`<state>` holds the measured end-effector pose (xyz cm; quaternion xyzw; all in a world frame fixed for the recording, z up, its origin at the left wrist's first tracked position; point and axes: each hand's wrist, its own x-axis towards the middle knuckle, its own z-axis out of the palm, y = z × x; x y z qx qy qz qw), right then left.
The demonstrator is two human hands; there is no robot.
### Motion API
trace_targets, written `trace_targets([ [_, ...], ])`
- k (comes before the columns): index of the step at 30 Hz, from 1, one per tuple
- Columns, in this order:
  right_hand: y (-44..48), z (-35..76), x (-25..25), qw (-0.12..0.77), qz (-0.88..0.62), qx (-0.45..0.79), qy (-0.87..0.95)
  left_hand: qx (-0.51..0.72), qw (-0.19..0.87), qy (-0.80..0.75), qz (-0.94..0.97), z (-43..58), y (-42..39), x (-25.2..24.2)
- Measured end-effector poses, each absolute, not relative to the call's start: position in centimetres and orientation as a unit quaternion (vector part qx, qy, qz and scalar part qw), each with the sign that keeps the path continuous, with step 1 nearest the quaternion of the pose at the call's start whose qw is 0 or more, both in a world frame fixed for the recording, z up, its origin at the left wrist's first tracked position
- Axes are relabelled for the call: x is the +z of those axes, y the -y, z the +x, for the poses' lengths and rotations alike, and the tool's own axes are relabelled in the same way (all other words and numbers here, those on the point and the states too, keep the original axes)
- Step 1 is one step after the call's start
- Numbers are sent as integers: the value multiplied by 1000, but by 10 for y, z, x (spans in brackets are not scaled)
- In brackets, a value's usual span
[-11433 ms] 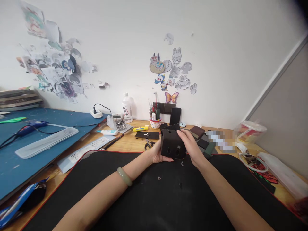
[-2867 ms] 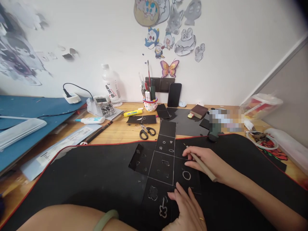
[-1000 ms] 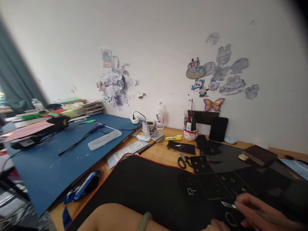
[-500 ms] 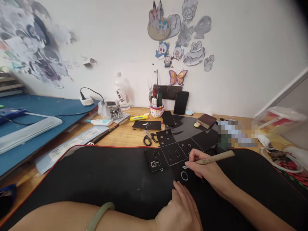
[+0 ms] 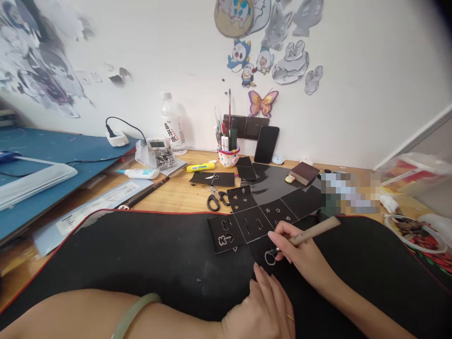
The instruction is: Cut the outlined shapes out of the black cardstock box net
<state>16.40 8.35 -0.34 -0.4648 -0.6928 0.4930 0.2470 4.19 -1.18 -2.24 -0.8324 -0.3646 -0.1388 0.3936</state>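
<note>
In my right hand [image 5: 296, 247] is a craft knife with a beige handle [image 5: 316, 230], gripped like a pen. Its thin metal tip meets the black paper [image 5: 257, 247] at a pale ring-shaped outline [image 5: 270, 257]. My left hand [image 5: 259, 301] lies flat with fingers extended, holding nothing, on the dark surface just below that outline. Left of the knife is a black card [image 5: 215, 235] with pale-edged cut shapes. Other black paper panels beyond my right hand carry small star, circle and triangle shapes.
A black mat [image 5: 158, 254] with a red edge covers the front of the desk. Behind it lie scissors [image 5: 213, 202], a yellow glue stick [image 5: 200, 167] and a pen cup [image 5: 228, 157]. A water bottle [image 5: 173, 127] and a phone [image 5: 267, 145] stand near the wall.
My right hand has turned slightly and brought the knife tip down onto the ring outline. The left hand stays nearly in place. The view has tilted down a little.
</note>
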Motion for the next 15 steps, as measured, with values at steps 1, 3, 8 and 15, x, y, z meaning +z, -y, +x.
trace_targets([
  [1, -83, 164, -2, 244, -467, 491, 693, -136, 390, 369, -832, 42, 12, -22],
  [3, -83, 164, -1, 246, -465, 494, 693, -125, 382, 381, -833, 43, 13, -23],
  [8, -84, 165, -2, 251, -465, 492, 692, -101, 394, 389, -827, 48, 16, -27],
  [15, -82, 159, -6, 283, -467, 474, 690, -81, 391, 400, -825, 55, 21, -23],
])
